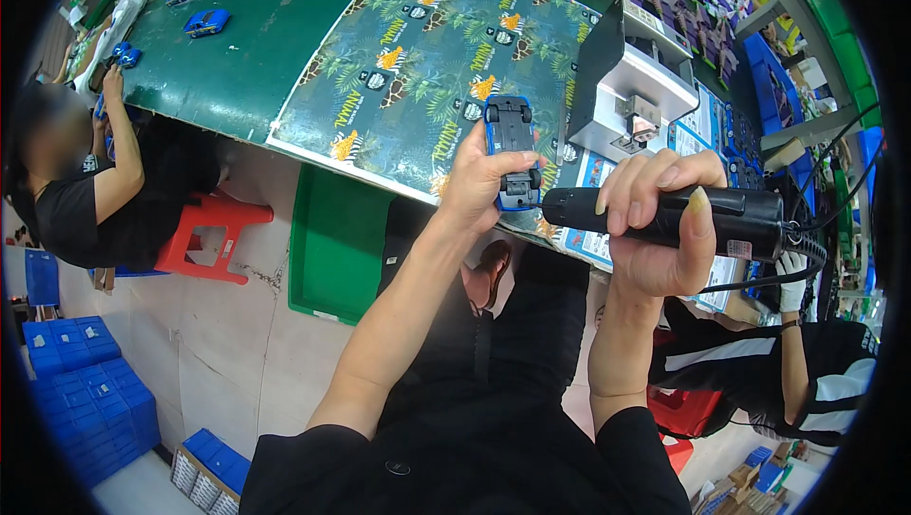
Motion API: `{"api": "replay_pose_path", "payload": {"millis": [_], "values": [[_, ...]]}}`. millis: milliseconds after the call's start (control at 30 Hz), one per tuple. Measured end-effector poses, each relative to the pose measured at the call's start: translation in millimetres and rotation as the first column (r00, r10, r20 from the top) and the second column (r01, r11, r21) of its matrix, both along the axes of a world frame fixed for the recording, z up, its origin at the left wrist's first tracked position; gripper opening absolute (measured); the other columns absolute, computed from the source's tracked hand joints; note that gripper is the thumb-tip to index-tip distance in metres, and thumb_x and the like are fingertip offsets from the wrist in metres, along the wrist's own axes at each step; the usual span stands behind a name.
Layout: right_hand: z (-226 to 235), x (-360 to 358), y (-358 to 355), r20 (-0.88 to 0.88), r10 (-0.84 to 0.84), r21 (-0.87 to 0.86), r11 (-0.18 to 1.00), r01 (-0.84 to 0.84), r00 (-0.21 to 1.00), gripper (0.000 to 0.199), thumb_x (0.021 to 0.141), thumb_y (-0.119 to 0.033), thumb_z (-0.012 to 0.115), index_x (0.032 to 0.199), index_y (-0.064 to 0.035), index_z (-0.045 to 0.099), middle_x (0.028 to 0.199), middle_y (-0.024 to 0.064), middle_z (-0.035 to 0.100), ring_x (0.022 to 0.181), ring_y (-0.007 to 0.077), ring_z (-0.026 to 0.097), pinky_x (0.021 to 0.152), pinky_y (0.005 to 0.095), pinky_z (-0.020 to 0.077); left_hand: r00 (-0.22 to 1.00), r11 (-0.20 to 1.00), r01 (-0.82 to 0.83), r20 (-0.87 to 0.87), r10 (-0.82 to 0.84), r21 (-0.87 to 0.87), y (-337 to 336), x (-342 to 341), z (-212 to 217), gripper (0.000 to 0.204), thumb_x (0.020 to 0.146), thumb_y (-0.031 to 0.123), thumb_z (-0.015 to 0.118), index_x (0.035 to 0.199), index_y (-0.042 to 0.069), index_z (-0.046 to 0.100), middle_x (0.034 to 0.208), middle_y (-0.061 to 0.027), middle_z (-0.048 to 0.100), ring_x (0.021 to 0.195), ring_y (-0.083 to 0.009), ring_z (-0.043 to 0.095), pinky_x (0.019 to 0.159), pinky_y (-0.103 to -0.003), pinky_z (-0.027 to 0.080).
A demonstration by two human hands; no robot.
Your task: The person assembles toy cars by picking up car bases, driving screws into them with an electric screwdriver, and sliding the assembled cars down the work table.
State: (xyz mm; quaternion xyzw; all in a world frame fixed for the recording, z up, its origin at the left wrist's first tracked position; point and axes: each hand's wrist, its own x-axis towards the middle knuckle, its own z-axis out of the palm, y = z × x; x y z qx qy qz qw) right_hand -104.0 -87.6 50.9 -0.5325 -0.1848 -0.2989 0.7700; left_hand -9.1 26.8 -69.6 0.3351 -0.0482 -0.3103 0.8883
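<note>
My left hand [472, 181] is closed around a blue toy car [513, 128], its black underside with the wheels turned up toward me. The thumb lies across the chassis. In my right hand [661, 230] is a black electric screwdriver [575, 208], held level with the fingers wrapped over its body. Its nose points left and meets the near end of the car's underside; whether the bit sits in a screw is too small to tell. A cable runs from the back of the tool. Just beyond it stands a silver metal box with a small front mechanism [638, 88], probably a screw feeder.
A printed animal-pattern sheet [380, 88] covers part of the green table [256, 50]. Blue toy cars [207, 22] lie at the far left, near a seated person [85, 183]. Purple-and-green parts line the back. A green bin [332, 249] is below; another person's gloved hand [791, 282] is at right.
</note>
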Motion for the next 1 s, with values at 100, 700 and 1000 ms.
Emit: {"api": "replay_pose_path", "payload": {"millis": [100, 700, 1000], "values": [[-1.4, 2.3, 6.1, -0.051, -0.020, 0.015, 1.000, 0.020, 0.999, 0.019, 0.090, -0.015, 0.059, 0.095, -0.0002, 0.049, 0.067, 0.0088, 0.052, 0.054, 0.0177, 0.053, 0.059, 0.0333, 0.0480, 1.000, 1.000, 0.004, -0.001, -0.004, 0.012, 0.6, 0.5, 0.9, 0.047, 0.078, -0.002, 0.069, 0.120, 0.003, 0.048, 0.107, -0.0115, 0.062, 0.087, -0.0225, 0.067, 0.068, -0.037, 0.059], [-12.1, 16.2, 0.0, -0.098, 0.196, 0.035, 0.980, -0.194, 0.976, 0.030, 0.072, -0.011, 0.076, 0.081, -0.0010, 0.049, 0.063, 0.0096, 0.055, 0.053, 0.0166, 0.052, 0.055, 0.0311, 0.0468, 0.996, 0.993, 0.066, -0.072, -0.058, 0.101, -4.1, 4.2, 8.4, 0.036, 0.081, -0.002, 0.068, 0.114, 0.004, 0.057, 0.099, -0.0070, 0.066, 0.088, -0.0176, 0.065, 0.081, -0.033, 0.053], [-13.3, 9.3, -1.8, -0.071, 0.083, -0.070, 0.994, -0.088, 0.994, 0.031, 0.082, -0.029, 0.066, 0.091, -0.0040, 0.051, 0.066, 0.0049, 0.054, 0.051, 0.0148, 0.053, 0.054, 0.0302, 0.0476, 0.990, 0.996, 0.088, -0.108, -0.088, -0.002, -4.0, 6.0, 7.2, 0.027, 0.098, 0.024, 0.057, 0.117, 0.005, 0.056, 0.100, -0.0108, 0.065, 0.081, -0.0203, 0.067, 0.071, -0.036, 0.057]]}}
